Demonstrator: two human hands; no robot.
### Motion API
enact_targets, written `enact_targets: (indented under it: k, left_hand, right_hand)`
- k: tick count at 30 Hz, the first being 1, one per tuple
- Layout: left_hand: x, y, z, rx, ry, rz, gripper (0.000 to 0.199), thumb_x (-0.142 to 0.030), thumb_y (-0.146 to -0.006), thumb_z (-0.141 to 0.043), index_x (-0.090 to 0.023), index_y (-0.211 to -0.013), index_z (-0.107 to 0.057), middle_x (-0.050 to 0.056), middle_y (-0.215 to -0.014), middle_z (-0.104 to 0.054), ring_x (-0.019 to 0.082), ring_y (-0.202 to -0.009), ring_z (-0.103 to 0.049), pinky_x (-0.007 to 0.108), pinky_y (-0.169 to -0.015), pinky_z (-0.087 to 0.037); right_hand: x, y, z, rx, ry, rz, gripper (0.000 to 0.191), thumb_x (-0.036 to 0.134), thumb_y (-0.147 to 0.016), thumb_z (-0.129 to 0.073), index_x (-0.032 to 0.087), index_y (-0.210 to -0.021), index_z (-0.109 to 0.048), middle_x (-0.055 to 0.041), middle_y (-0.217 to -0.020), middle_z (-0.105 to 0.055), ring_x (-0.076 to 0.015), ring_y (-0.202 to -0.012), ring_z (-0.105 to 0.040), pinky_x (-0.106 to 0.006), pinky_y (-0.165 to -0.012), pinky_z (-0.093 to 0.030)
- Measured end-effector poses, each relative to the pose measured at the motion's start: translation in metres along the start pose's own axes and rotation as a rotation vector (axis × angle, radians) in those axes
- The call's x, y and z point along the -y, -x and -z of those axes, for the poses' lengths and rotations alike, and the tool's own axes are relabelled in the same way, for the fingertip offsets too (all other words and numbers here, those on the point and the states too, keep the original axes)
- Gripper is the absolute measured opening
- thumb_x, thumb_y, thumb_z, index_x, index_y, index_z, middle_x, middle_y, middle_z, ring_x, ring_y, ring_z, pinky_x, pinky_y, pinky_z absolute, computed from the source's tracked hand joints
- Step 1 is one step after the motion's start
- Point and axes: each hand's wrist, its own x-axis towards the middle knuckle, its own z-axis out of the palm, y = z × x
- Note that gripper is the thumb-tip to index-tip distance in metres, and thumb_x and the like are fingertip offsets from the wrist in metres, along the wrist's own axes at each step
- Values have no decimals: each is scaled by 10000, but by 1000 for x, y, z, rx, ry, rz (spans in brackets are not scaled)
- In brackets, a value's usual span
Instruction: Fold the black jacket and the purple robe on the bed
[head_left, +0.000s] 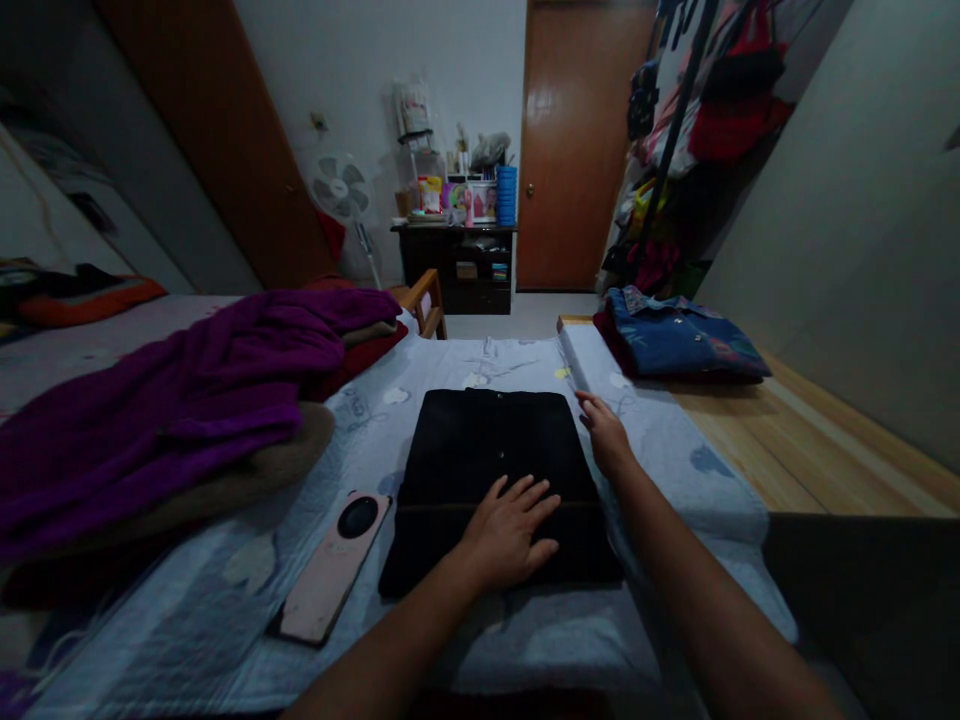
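A black folded garment (465,440) with small snap buttons lies flat on a pale blue patterned sheet (375,425). My left hand (510,535) rests palm down on its lower part, fingers spread. Just past the garment's right edge is my right hand (606,435), its fingers loosely bent and holding nothing that I can see. Whether those fingertips touch the sheet is unclear. To the left of the garment lies a pink phone (330,580) with a round dark camera ring.
Purple clothing (247,350) is heaped at the left. A folded blue denim garment (682,335) tops a stack on the wooden board (795,450) at the right. Farther back stand a white fan (341,190), a dark cabinet (416,260) and a brown door (574,150).
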Motion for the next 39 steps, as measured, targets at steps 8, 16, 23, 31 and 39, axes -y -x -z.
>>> enact_targets:
  k: [8, 16, 23, 31, 39]
  left_hand:
    - [-1, 0, -1, -31, -27, -2, 558, -540, -922, -429, -331, -1438, -392, 20, -1523, -384, 255, -1421, -291, 530, -1148, -209]
    - [0, 0, -4, -24, -32, 9, 562, -552, -922, -420, -346, -1444, -376, 5, -1534, -365, 255, -1426, -281, 526, -1146, -213]
    - [0, 0, -4, -27, -52, -3, 558, -552, -924, -413, -319, -1431, -401, 17, -1523, -385, 278, -1424, -277, 532, -1148, -205]
    - [-1, 0, -7, -37, -79, -7, 568, -547, -923, -420, -327, -1445, -381, 10, -1516, -395, 272, -1417, -292, 522, -1148, -213]
    - [-1, 0, -7, -35, -83, 3, 556, -556, -924, -408, -331, -1432, -405, 7, -1523, -384, 270, -1422, -285, 530, -1144, -218]
  right_hand:
    - [-5, 30, -11, 482, -96, -343, 330, 453, -846, -514, 189, -1036, -566, -140, -1044, -695, -245, -943, -682, -427, -822, -519]
    - [-2, 13, 0, 61, -45, 19, 424, 513, -879, -428, 270, -1205, -551, -65, -1353, -560, -236, -1287, -487, -438, -1030, -419]
    - [-16, 79, 6, 479, 762, 265, 557, 482, -946, -352, 222, -1434, -420, -84, -1551, -313, -236, -1444, -227, -465, -1166, -208]
    - [-38, 80, -9, 424, 1162, 265, 595, 440, -967, -307, 187, -1506, -284, -94, -1597, -162, -259, -1473, -84, -474, -1146, -216]
    - [-40, 63, -11, 352, 1246, 221, 635, 465, -956, -342, 177, -1515, -252, -125, -1600, -131, -286, -1470, -89, -492, -1139, -202]
